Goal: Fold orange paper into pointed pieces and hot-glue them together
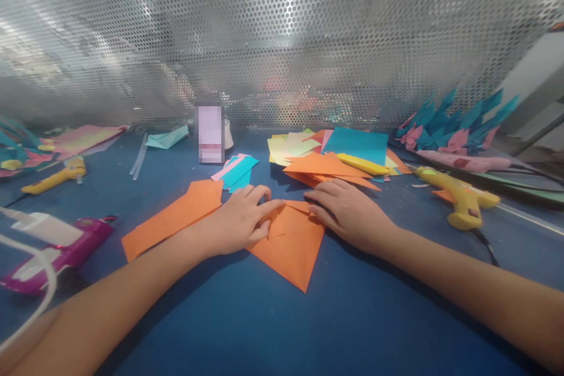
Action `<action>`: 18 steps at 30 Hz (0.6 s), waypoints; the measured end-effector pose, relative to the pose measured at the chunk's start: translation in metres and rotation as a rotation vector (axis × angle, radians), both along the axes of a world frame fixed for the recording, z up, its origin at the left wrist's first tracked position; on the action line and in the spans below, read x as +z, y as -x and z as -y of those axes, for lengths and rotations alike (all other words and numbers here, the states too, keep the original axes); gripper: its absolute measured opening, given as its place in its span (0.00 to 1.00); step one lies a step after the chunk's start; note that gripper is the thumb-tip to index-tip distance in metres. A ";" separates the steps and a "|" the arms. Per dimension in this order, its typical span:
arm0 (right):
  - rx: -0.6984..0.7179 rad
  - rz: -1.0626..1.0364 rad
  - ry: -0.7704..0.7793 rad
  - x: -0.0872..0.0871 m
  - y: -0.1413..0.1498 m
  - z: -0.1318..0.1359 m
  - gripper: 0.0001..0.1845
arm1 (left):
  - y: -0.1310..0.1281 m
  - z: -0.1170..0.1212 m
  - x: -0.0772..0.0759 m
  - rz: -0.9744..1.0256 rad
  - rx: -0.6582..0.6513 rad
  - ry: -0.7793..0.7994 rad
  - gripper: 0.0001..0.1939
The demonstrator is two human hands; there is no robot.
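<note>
A folded sheet of orange paper (pixel 295 241) lies on the blue tabletop, one corner pointing toward me. Its upper edge has a narrow fold. My left hand (pixel 240 220) is closed at the upper left of this sheet, index finger and thumb on the paper and the other fingers curled. At the upper right corner, my right hand (pixel 348 211) pinches the folded edge; its fingertips are partly hidden. Under and beside my left wrist lies another orange paper piece (pixel 176 211). Just beyond my right hand rests a stack of orange sheets (pixel 326 167).
A yellow cutter (pixel 361 164) lies on the stack near a teal sheet (pixel 356 144). Yellow glue guns (pixel 467 194) lie on both sides. At left is a magenta power strip (pixel 88 241) with a white cable. Teal-and-pink paper shapes (pixel 458 123) stand right, before a perforated metal panel (pixel 282 41).
</note>
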State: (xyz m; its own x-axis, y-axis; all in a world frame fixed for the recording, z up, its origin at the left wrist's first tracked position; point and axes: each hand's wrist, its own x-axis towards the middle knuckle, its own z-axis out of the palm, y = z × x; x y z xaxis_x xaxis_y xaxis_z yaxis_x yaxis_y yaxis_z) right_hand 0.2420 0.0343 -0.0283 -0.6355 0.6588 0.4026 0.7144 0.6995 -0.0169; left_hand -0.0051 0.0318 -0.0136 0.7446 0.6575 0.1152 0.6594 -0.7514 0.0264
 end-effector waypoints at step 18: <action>0.059 -0.254 0.089 -0.002 -0.001 0.002 0.11 | 0.000 -0.004 -0.006 0.155 -0.178 0.013 0.19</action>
State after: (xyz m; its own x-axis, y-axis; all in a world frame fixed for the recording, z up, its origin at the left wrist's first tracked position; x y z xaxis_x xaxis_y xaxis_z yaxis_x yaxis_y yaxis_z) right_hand 0.2431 0.0328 -0.0305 -0.5597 0.6637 0.4962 0.6377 0.7274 -0.2536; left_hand -0.0056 0.0361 -0.0194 0.8229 0.5198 0.2294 0.5041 -0.8542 0.1271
